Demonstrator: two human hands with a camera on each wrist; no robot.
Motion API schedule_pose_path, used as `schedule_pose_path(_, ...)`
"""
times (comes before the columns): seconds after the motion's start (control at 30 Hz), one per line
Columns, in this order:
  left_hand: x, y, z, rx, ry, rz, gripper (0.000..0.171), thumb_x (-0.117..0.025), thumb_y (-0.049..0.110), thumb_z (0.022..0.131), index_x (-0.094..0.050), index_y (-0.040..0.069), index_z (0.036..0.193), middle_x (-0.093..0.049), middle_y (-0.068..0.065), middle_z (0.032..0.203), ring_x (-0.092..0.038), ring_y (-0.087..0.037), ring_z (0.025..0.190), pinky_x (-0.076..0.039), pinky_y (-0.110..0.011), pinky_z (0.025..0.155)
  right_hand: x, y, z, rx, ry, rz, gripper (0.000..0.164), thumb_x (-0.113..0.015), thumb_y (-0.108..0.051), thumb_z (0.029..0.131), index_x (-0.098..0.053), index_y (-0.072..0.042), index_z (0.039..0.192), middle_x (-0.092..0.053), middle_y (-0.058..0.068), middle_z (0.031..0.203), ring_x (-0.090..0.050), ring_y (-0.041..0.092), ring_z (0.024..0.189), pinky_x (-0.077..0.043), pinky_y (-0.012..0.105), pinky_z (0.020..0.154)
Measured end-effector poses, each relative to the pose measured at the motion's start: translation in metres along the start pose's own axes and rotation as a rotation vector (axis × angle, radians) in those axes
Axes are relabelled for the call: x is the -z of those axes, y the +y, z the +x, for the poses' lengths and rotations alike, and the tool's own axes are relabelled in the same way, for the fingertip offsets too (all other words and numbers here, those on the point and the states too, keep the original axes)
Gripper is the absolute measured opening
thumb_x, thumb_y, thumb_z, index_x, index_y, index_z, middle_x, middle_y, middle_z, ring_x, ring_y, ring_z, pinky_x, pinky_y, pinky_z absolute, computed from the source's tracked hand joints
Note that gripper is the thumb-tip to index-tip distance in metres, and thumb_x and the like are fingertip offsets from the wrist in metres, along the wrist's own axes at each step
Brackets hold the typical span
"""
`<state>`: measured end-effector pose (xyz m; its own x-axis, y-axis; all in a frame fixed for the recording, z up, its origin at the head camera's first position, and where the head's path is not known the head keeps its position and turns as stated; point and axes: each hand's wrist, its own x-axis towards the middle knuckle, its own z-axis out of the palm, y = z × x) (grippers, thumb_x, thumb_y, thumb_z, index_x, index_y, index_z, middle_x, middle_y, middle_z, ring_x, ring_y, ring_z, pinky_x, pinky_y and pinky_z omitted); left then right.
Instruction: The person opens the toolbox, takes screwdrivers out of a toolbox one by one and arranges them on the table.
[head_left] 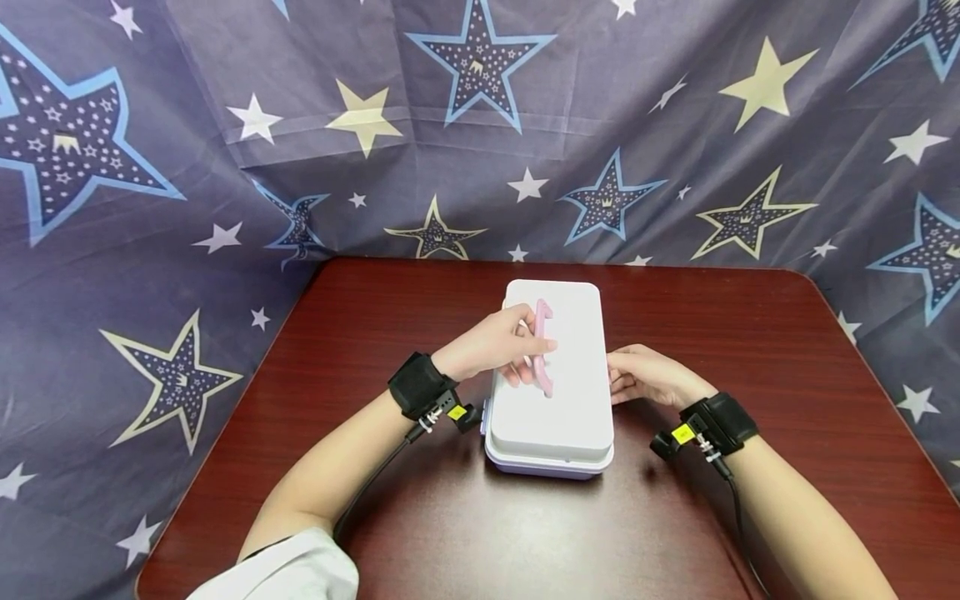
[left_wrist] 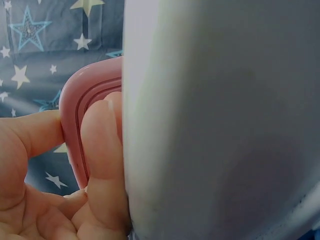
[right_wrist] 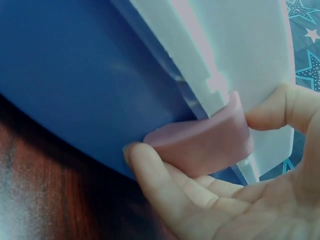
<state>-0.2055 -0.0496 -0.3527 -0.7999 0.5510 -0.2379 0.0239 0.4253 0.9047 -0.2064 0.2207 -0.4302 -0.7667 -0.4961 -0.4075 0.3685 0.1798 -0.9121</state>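
A storage box with a white lid (head_left: 577,392) and a blue-purple base (right_wrist: 75,80) sits on the table. My left hand (head_left: 495,343) grips the pink carry handle (left_wrist: 72,125) on top of the lid; its fingers pass under the handle, with the thumb over it. At the box's right side, my right hand (head_left: 654,377) holds a pink latch (right_wrist: 205,147). In the right wrist view, the thumb lies at the latch's upper edge by the lid, and the fingers curl round its lower end. The lid sits down on the base.
The dark red wooden table (head_left: 390,333) extends around the box to its back edge. Behind and to the sides hangs a grey-blue star-patterned cloth (head_left: 480,150). A black cable (head_left: 367,483) trails from the left wrist's camera strap, another (head_left: 738,517) from the right.
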Motion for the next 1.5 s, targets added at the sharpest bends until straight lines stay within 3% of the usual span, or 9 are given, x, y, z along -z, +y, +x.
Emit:
schedule_pose_path(0.23,0.000,0.000,-0.001,0.004,0.004,0.002,0.038,-0.071,0.030,0.086,-0.046,0.005,0.098,-0.067,-0.015,0.074,-0.064,-0.020,0.054,-0.057,-0.035,0.050,0.002,0.001,0.000,-0.018,0.009,0.026,0.013,-0.052,-0.014,0.089,-0.061,-0.005,0.087,-0.065,0.002,0.069,-0.065,0.016,0.068,-0.057,0.040,0.074)
schedule_pose_path(0.37,0.001,0.000,-0.002,0.002,0.009,-0.011,0.037,-0.070,0.029,0.087,-0.045,0.004,0.098,-0.067,-0.015,0.073,-0.063,-0.019,0.052,-0.056,-0.034,0.050,0.006,0.003,-0.001,-0.043,-0.033,0.090,0.013,-0.048,-0.009,0.086,-0.060,-0.007,0.087,-0.066,0.003,0.075,-0.065,0.019,0.074,-0.057,0.039,0.076)
schedule_pose_path(0.53,0.000,-0.001,-0.001,-0.011,-0.005,-0.015,0.036,-0.069,0.029,0.087,-0.045,0.004,0.099,-0.067,-0.016,0.072,-0.063,-0.019,0.052,-0.057,-0.035,0.050,0.009,0.005,-0.002,-0.064,-0.073,0.132,0.020,-0.045,-0.008,0.090,-0.064,-0.008,0.085,-0.068,0.004,0.078,-0.065,0.019,0.077,-0.056,0.039,0.080)
schedule_pose_path(0.7,0.000,-0.001,-0.002,-0.014,-0.009,-0.008,0.037,-0.070,0.029,0.087,-0.045,0.005,0.098,-0.067,-0.015,0.071,-0.063,-0.020,0.052,-0.057,-0.036,0.051,0.011,0.002,-0.008,-0.045,-0.018,0.051,0.012,-0.049,-0.009,0.091,-0.053,0.001,0.095,-0.064,0.006,0.077,-0.064,0.019,0.072,-0.057,0.039,0.076)
schedule_pose_path(0.83,0.001,0.000,-0.003,-0.008,0.002,0.000,0.036,-0.069,0.029,0.087,-0.045,0.005,0.098,-0.068,-0.015,0.071,-0.063,-0.020,0.052,-0.057,-0.036,0.051,0.011,-0.006,-0.012,-0.020,0.014,-0.040,0.018,-0.051,-0.009,0.090,-0.047,0.005,0.100,-0.061,0.007,0.076,-0.063,0.018,0.070,-0.058,0.039,0.075)
schedule_pose_path(0.93,0.000,0.001,-0.003,-0.007,0.002,0.002,0.036,-0.069,0.029,0.087,-0.046,0.005,0.099,-0.067,-0.015,0.072,-0.063,-0.020,0.052,-0.057,-0.037,0.051,0.010,-0.013,-0.016,-0.017,0.019,-0.047,0.022,-0.052,-0.011,0.090,-0.046,0.007,0.103,-0.062,0.009,0.078,-0.064,0.019,0.071,-0.057,0.040,0.077)
schedule_pose_path(1.07,0.000,0.000,-0.001,-0.003,0.001,0.004,0.037,-0.070,0.031,0.087,-0.047,0.005,0.099,-0.067,-0.015,0.074,-0.063,-0.020,0.053,-0.057,-0.037,0.052,0.011,-0.018,-0.021,-0.019,0.011,-0.026,0.029,-0.053,-0.013,0.093,-0.045,0.009,0.109,-0.063,0.010,0.082,-0.065,0.020,0.074,-0.056,0.041,0.080)
schedule_pose_path(1.33,-0.001,-0.002,-0.001,-0.010,0.006,0.006,0.037,-0.070,0.031,0.086,-0.047,0.005,0.099,-0.066,-0.015,0.073,-0.064,-0.021,0.054,-0.057,-0.037,0.051,0.011,-0.017,-0.020,-0.021,-0.024,0.009,0.035,-0.057,-0.027,0.096,-0.052,0.005,0.107,-0.063,0.008,0.084,-0.066,0.021,0.078,-0.052,0.049,0.087)
schedule_pose_path(1.5,0.000,-0.002,-0.001,-0.018,0.007,0.013,0.038,-0.070,0.032,0.086,-0.047,0.006,0.101,-0.066,-0.015,0.074,-0.064,-0.022,0.054,-0.057,-0.037,0.052,0.016,-0.008,-0.018,-0.007,-0.056,0.124,0.022,-0.054,-0.020,0.097,-0.052,0.000,0.108,-0.064,0.005,0.086,-0.066,0.019,0.079,-0.055,0.043,0.084)
